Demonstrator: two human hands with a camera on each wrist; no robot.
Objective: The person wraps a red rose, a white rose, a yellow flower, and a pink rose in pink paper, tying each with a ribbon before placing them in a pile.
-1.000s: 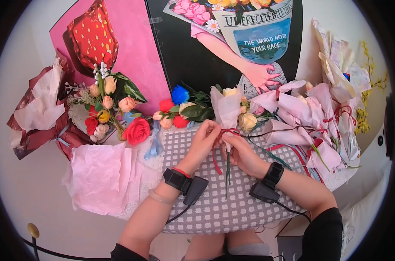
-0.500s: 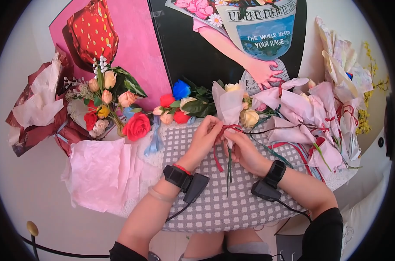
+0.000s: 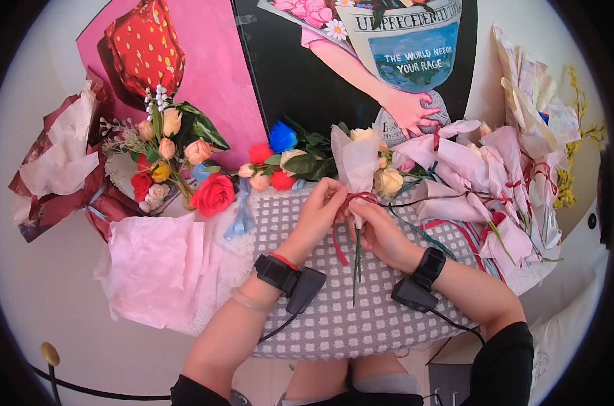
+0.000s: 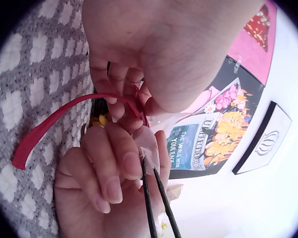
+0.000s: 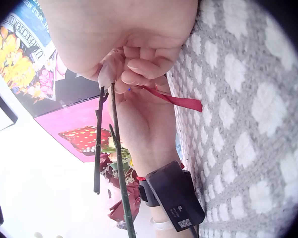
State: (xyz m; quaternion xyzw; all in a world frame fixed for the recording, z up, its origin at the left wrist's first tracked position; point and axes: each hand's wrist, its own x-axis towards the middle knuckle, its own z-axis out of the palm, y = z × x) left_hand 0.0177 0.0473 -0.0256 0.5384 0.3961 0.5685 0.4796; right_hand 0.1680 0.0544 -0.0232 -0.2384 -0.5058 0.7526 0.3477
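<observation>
A small bouquet in pale paper (image 3: 356, 159) stands upright between the hands, its green stems (image 3: 358, 260) pointing down. The left hand (image 3: 322, 211) pinches a dark red ribbon (image 3: 361, 197) at the bouquet's neck. Around the paper just above the stems, the fingers of the right hand (image 3: 383, 233) are curled. One ribbon tail (image 4: 49, 121) hangs over the checkered cloth in the left wrist view. In the right wrist view two stems (image 5: 120, 173) come out of the gathered paper (image 5: 107, 72) held in the right hand.
Pink paper sheets (image 3: 155, 271) lie at the left, beside loose flowers (image 3: 213, 195) and a maroon-wrapped bouquet (image 3: 67, 169). Several pink-wrapped flowers (image 3: 456, 166) and ribbons (image 3: 473, 243) lie at the right. A painted board (image 3: 293, 81) stands behind the checkered cloth (image 3: 307, 338).
Both hands keep their hold on the bouquet and ribbon, with only slight finger movement. The head view has shifted slightly.
</observation>
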